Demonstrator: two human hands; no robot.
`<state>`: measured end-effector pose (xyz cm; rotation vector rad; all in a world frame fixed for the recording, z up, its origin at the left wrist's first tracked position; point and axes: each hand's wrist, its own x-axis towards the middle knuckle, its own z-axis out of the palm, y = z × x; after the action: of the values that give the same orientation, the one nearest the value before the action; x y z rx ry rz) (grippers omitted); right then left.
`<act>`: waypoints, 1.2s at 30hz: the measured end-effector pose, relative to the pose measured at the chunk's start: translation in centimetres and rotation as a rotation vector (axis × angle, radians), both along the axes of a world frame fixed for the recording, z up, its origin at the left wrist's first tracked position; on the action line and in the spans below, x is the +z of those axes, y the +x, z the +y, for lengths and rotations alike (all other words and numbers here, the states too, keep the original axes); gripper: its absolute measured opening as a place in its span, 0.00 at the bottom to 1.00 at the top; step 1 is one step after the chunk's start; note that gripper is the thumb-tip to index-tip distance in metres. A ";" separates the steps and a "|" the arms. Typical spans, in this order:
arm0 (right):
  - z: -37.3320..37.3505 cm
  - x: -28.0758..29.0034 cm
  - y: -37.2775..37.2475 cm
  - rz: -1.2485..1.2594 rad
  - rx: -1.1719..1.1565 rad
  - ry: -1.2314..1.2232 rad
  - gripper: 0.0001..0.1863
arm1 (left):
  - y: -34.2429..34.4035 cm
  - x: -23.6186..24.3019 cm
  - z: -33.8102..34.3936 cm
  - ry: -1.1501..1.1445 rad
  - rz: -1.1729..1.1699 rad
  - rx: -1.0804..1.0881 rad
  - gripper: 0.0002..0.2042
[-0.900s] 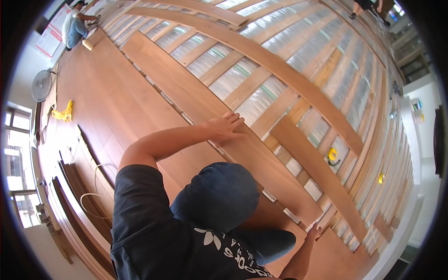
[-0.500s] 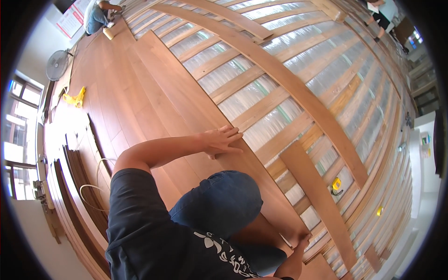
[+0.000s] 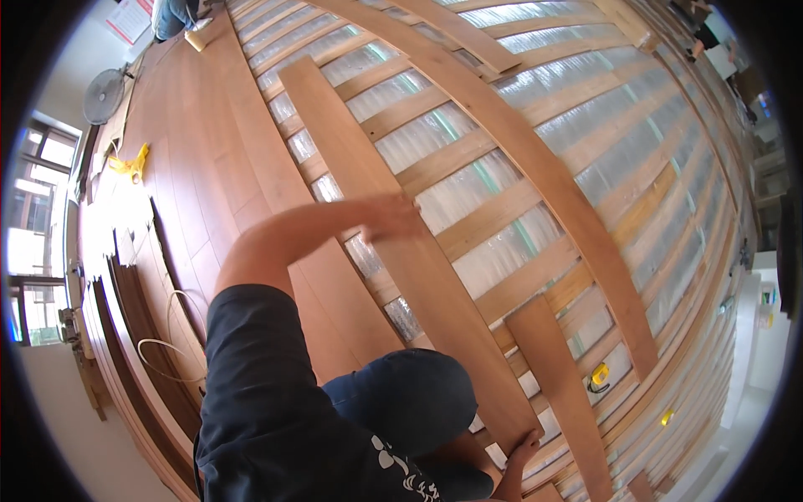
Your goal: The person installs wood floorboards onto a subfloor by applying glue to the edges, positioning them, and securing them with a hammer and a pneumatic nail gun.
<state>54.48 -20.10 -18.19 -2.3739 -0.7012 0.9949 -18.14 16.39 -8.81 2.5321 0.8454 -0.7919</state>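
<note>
A long wooden plank (image 3: 452,318) lies slanted over the joists (image 3: 485,226), apart from the laid floorboards (image 3: 251,167), with silver sheeting showing in the gap. My left hand (image 3: 389,217) is on the plank's middle, spanning its width; motion smears its fingers. My right hand (image 3: 525,448) grips the plank's near end at the bottom right, beside my dark-jeaned knee (image 3: 410,393). A shorter loose board (image 3: 560,376) lies just right of that end, and a longer one (image 3: 569,201) runs farther right across the joists.
A yellow tape measure (image 3: 599,376), a yellow roll (image 3: 667,417) and a crumpled yellow item (image 3: 132,163) lie around. Stacked boards (image 3: 125,335) and a loop of cord line the left side near a fan (image 3: 104,96). One person (image 3: 171,17) is at top left, another (image 3: 703,46) at top right.
The plank, against the laid boards half a second ago, has shifted right and away from them, opening a wide gap. Both my hands have moved with it, and the view has shifted.
</note>
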 end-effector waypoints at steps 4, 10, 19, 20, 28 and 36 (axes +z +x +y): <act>9.0 -2.3 -8.9 0.367 0.018 0.299 0.30 | -8.7 5.3 7.1 0.190 0.070 0.164 0.60; 29.9 -2.1 -43.5 -0.200 0.702 0.889 0.13 | -15.9 7.0 6.8 0.600 0.062 0.804 0.38; 35.5 -3.3 -38.9 0.069 0.547 0.773 0.21 | -1.3 0.9 -6.1 0.527 -0.613 0.836 0.30; 33.2 -4.1 -34.7 0.104 0.516 0.677 0.21 | -1.6 -0.2 -5.0 0.554 -0.621 0.905 0.28; 21.6 -5.4 -14.2 0.008 0.331 0.301 0.12 | 14.2 -12.8 6.4 0.465 -0.834 0.782 0.29; 41.3 0.1 -2.3 0.524 -0.456 0.464 0.16 | 28.8 -18.1 10.8 0.446 -0.646 0.619 0.30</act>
<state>52.23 21.17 -18.07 -1.6580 -0.1509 1.0438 10.62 27.17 -26.88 2.3730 1.5395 0.4279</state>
